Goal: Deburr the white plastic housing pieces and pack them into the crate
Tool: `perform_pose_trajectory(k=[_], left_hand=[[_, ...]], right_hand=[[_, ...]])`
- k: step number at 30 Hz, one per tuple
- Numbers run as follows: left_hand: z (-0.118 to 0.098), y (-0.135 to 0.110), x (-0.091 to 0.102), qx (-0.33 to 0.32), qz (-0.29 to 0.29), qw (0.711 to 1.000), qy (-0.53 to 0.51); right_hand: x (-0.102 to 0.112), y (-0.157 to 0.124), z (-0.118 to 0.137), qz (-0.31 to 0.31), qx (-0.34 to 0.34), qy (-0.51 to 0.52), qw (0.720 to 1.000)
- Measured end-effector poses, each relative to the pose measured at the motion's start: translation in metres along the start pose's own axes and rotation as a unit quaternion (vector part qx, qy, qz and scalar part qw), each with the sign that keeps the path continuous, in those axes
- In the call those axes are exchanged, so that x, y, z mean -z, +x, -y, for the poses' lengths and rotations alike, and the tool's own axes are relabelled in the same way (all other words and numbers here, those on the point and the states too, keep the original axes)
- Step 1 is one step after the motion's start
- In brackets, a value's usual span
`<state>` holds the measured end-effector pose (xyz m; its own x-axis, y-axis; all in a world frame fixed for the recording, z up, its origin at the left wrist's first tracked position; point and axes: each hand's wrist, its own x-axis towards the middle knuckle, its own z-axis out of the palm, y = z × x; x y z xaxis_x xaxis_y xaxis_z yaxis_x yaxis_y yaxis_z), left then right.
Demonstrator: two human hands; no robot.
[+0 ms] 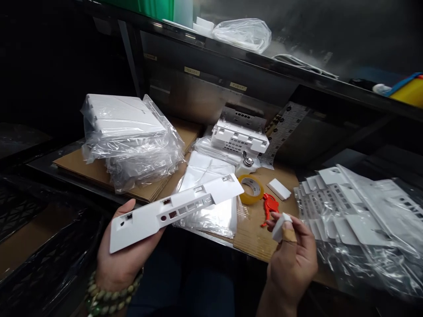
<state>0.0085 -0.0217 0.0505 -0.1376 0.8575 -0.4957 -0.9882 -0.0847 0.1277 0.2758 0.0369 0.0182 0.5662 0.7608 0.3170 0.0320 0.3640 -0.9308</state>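
Observation:
My left hand (115, 266) holds a long white plastic panel (142, 223) by its left end, thumb at the edge and fingers underneath. The panel has a row of cutouts and tilts up to the right. Pinched between the thumb and fingers of my right hand (292, 257) is a small white block (278, 228), whose material I cannot make out. That thumb wears a tan bandage. A similar white block (279, 188) lies on the cardboard beyond it. Close by are a red plastic piece (271, 203) and a roll of yellowish tape (259, 190). Flat clear bags (206, 176) lie behind the panel.
Bagged white panels (124, 116) are stacked on cardboard (86, 169) at left. More white panels (241, 136) stand at the back, near a small bottle with a metal top (246, 164). Several bagged panels (360, 207) overlap at right. A dark shelf (211, 46) crosses above.

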Motion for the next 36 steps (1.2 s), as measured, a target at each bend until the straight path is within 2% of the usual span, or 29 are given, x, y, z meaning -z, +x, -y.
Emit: perform_pose_trajectory(k=[3, 4, 7, 10, 12, 14, 17, 21, 27, 29, 31, 33, 34, 36], left_hand=[[-0.006, 0.004, 0.012, -0.014, -0.029, 0.999, 0.043], [-0.007, 0.006, 0.016, -0.007, -0.013, 0.999, 0.045], [-0.007, 0.016, 0.027, 0.035, 0.095, 0.995, 0.019], [0.001, 0.024, 0.034, 0.033, 0.219, 0.975, -0.008], [0.008, 0.029, 0.039, 0.046, 0.292, 0.955, 0.001], [0.013, 0.032, 0.046, 0.090, 0.360, 0.929, 0.000], [0.017, 0.035, 0.053, 0.138, 0.427, 0.893, -0.037], [0.021, 0.035, 0.052, 0.167, 0.479, 0.860, -0.057], [0.027, 0.030, 0.045, 0.168, 0.512, 0.840, -0.059], [0.024, 0.029, 0.049, 0.166, 0.495, 0.852, -0.042], [0.018, 0.027, 0.053, 0.142, 0.421, 0.896, -0.001], [0.008, 0.026, 0.055, 0.122, 0.289, 0.947, 0.071], [0.004, 0.025, 0.054, 0.118, 0.219, 0.962, 0.116], [-0.003, 0.025, 0.049, 0.111, 0.104, 0.962, 0.226]], right_hand=[[0.011, -0.001, -0.009, 0.024, -0.032, -0.012, 0.999], [0.013, -0.003, -0.011, 0.034, -0.045, -0.014, 0.998], [0.014, -0.005, -0.017, 0.061, -0.094, 0.004, 0.994], [0.008, -0.006, -0.018, 0.082, -0.166, 0.057, 0.981], [0.002, -0.007, -0.017, 0.094, -0.218, 0.095, 0.967], [-0.004, -0.009, -0.014, 0.102, -0.257, 0.118, 0.954], [-0.010, -0.013, -0.010, 0.107, -0.291, 0.124, 0.943], [-0.013, -0.018, -0.006, 0.111, -0.315, 0.138, 0.932], [-0.013, -0.020, -0.009, 0.110, -0.321, 0.155, 0.928], [-0.012, -0.020, -0.008, 0.109, -0.320, 0.148, 0.929], [-0.011, -0.020, -0.008, 0.111, -0.320, 0.139, 0.931], [-0.009, -0.020, -0.009, 0.114, -0.314, 0.130, 0.934], [-0.007, -0.019, -0.010, 0.119, -0.305, 0.124, 0.937], [-0.002, -0.014, -0.017, 0.132, -0.270, 0.107, 0.948]])
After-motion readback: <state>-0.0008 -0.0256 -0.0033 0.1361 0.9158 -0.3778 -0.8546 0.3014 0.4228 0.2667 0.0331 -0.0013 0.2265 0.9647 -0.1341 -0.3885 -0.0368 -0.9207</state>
